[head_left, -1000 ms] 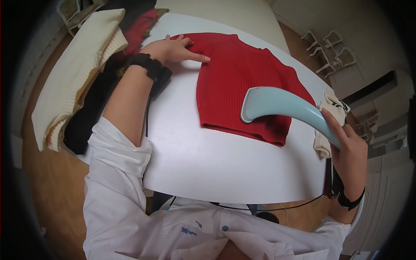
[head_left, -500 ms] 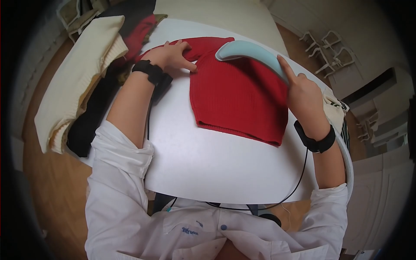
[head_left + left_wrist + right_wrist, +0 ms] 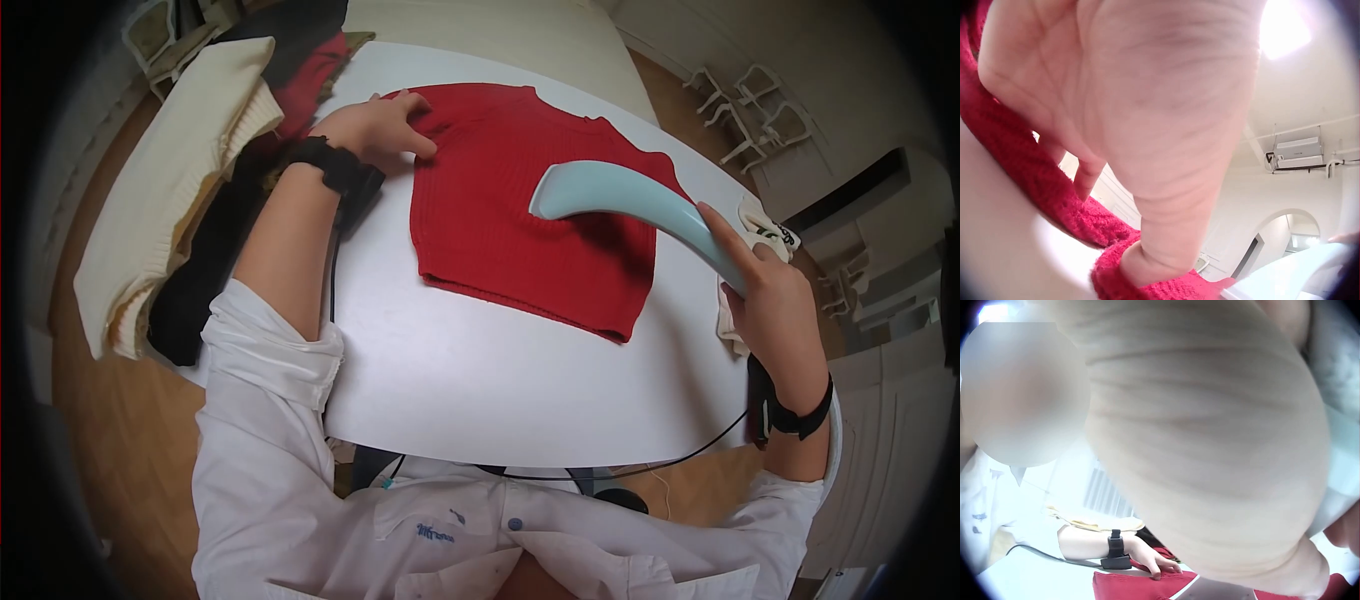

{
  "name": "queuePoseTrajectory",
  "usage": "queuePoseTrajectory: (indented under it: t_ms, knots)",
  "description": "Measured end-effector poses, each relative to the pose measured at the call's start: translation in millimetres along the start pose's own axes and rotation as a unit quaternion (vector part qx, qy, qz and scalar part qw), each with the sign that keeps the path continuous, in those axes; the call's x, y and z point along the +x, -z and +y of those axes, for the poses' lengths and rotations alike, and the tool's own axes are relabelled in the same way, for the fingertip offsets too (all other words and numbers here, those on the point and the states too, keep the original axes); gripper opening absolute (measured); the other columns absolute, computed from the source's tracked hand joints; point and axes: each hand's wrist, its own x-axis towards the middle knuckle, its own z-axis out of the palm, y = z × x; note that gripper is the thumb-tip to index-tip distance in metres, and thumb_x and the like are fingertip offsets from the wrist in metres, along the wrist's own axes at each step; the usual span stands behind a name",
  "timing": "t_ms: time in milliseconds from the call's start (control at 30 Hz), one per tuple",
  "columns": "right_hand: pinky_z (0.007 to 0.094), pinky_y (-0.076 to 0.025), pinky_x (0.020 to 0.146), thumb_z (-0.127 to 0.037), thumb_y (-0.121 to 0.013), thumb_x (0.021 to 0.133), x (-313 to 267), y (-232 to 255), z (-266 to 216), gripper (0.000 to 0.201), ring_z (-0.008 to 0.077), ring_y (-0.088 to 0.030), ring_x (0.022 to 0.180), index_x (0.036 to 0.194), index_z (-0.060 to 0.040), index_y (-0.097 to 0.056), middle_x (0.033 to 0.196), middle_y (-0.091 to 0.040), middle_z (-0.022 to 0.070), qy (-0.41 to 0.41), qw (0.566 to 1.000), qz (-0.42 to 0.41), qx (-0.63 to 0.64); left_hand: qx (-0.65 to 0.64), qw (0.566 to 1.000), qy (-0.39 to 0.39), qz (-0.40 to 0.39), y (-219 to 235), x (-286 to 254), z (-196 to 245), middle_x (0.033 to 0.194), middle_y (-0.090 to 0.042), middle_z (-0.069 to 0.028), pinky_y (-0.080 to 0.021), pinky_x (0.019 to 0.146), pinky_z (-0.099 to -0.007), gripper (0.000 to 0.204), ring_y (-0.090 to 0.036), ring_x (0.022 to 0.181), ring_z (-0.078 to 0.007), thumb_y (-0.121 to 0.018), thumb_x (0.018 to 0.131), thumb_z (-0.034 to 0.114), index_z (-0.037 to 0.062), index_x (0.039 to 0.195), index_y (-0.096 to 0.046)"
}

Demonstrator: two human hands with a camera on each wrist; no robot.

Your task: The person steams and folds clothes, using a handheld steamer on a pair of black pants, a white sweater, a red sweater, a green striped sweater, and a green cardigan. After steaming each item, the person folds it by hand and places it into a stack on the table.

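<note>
A red ribbed knit sweater (image 3: 490, 240) lies on the white table, its hem toward me. My left hand (image 3: 380, 130) rests on its left sleeve side, fingers spread; in the left wrist view the thumb (image 3: 1163, 250) presses into the red knit. My right hand (image 3: 785, 315) grips the handle of a light blue handheld garment steamer (image 3: 635, 190), index finger stretched along it. The steamer's head lies over the middle of the sweater and casts a shadow to its right. In the right wrist view my palm hides most of the steamer (image 3: 1342, 462).
Folded cream knitwear (image 3: 170, 200) and dark garments (image 3: 205, 270) are piled along the table's left edge. Another cream garment (image 3: 733, 325) sits at the right edge, partly behind my right hand. A black cable (image 3: 640, 468) runs along the front edge of the table (image 3: 480, 400).
The steamer went from near the hem up to the neckline, then back down to the middle of the sweater. The sweater has shifted slightly left, with my left hand staying on its sleeve side.
</note>
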Motion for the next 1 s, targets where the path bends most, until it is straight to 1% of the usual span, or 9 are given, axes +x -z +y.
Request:
queuePoseTrajectory:
  t_ms: [233, 333, 400, 533, 600, 733, 800, 900, 1000]
  knots:
    - [0.0414, -0.052, 0.060, 0.006, -0.073, 0.076, -28, 18, 1, 0.090, 0.0287, -0.062, 0.060, 0.153, -0.0370, -0.052, 0.071, -0.056, 0.0106, 0.005, 1.000, 0.008, 0.007, 0.011, 0.999, -0.011, -0.032, 7, -6, 3, 0.146, -0.051, -0.0293, -0.042, 0.115, -0.0439, 0.099, -0.052, 0.137, -0.0411, -0.080, 0.067, 0.044, 0.0205, 0.156, -0.044]
    - [0.0412, -0.052, 0.060, 0.005, -0.073, 0.077, -29, 19, 0, 0.090, 0.0276, -0.061, 0.059, 0.153, -0.0371, -0.053, 0.070, -0.055, 0.0101, 0.013, 1.000, 0.018, 0.009, -0.007, 0.999, -0.014, -0.039, 7, -8, 7, 0.145, -0.053, -0.0293, -0.040, 0.117, -0.0467, 0.106, -0.048, 0.140, -0.0427, -0.085, 0.065, 0.052, 0.0182, 0.156, -0.044]
    - [0.0411, -0.052, 0.059, 0.005, -0.073, 0.077, -23, 16, -1, 0.089, 0.0272, -0.061, 0.059, 0.153, -0.0372, -0.053, 0.070, -0.055, 0.0100, 0.020, 0.999, 0.024, 0.014, 0.002, 1.000, -0.013, -0.012, 2, -5, 5, 0.144, -0.055, -0.0294, -0.037, 0.119, -0.0507, 0.116, -0.044, 0.143, -0.0442, -0.089, 0.060, 0.064, 0.0143, 0.155, -0.045]
    - [0.0412, -0.052, 0.059, 0.005, -0.070, 0.081, 3, -3, -9, 0.086, 0.0273, -0.062, 0.059, 0.154, -0.0374, -0.052, 0.072, -0.057, 0.0106, 0.038, 0.998, 0.048, 0.007, -0.024, 0.999, -0.024, 0.003, -2, -4, 5, 0.143, -0.057, -0.0279, -0.034, 0.120, -0.0539, 0.122, -0.040, 0.146, -0.0449, -0.089, 0.057, 0.072, 0.0115, 0.154, -0.046]
    - [0.0413, -0.052, 0.059, 0.005, -0.069, 0.083, 22, -12, -18, 0.084, 0.0280, -0.062, 0.060, 0.154, -0.0373, -0.051, 0.073, -0.058, 0.0110, 0.042, 0.996, 0.066, 0.031, 0.043, 0.999, -0.027, -0.004, 0, -9, 8, 0.144, -0.057, -0.0262, -0.036, 0.120, -0.0508, 0.116, -0.043, 0.145, -0.0428, -0.091, 0.059, 0.066, 0.0120, 0.153, -0.048]
    - [0.0426, -0.053, 0.060, 0.004, -0.062, 0.088, 59, -30, -35, 0.078, 0.0312, -0.065, 0.064, 0.154, -0.0367, -0.051, 0.075, -0.061, 0.0130, 0.030, 0.996, 0.079, 0.016, 0.019, 0.999, -0.030, -0.009, 5, -8, 5, 0.144, -0.058, -0.0254, -0.039, 0.118, -0.0475, 0.112, -0.046, 0.143, -0.0399, -0.091, 0.062, 0.062, 0.0115, 0.152, -0.048]
    - [0.0429, -0.054, 0.061, 0.002, -0.061, 0.088, 76, -42, -40, 0.076, 0.0311, -0.065, 0.065, 0.153, -0.0370, -0.052, 0.076, -0.062, 0.0131, 0.045, 0.990, 0.133, 0.017, 0.036, 0.999, -0.019, -0.008, 5, -9, 7, 0.145, -0.057, -0.0261, -0.042, 0.116, -0.0437, 0.107, -0.053, 0.138, -0.0384, -0.091, 0.064, 0.055, 0.0102, 0.152, -0.048]
    - [0.0419, -0.055, 0.063, 0.002, -0.058, 0.089, 94, -41, -56, 0.074, 0.0315, -0.065, 0.066, 0.153, -0.0357, -0.052, 0.077, -0.062, 0.0132, 0.037, 0.989, 0.144, 0.003, -0.008, 0.999, -0.024, -0.031, 13, -13, 9, 0.144, -0.059, -0.0267, -0.044, 0.113, -0.0422, 0.100, -0.058, 0.133, -0.0403, -0.089, 0.068, 0.048, 0.0099, 0.151, -0.049]
    - [0.0414, -0.056, 0.064, 0.002, -0.058, 0.089, 104, -45, -59, 0.074, 0.0320, -0.065, 0.066, 0.153, -0.0344, -0.052, 0.076, -0.062, 0.0132, 0.040, 0.987, 0.156, 0.006, 0.007, 0.999, -0.044, -0.013, 10, -2, -3, 0.142, -0.061, -0.0269, -0.047, 0.111, -0.0405, 0.093, -0.060, 0.130, -0.0411, -0.084, 0.072, 0.039, 0.0102, 0.152, -0.046]
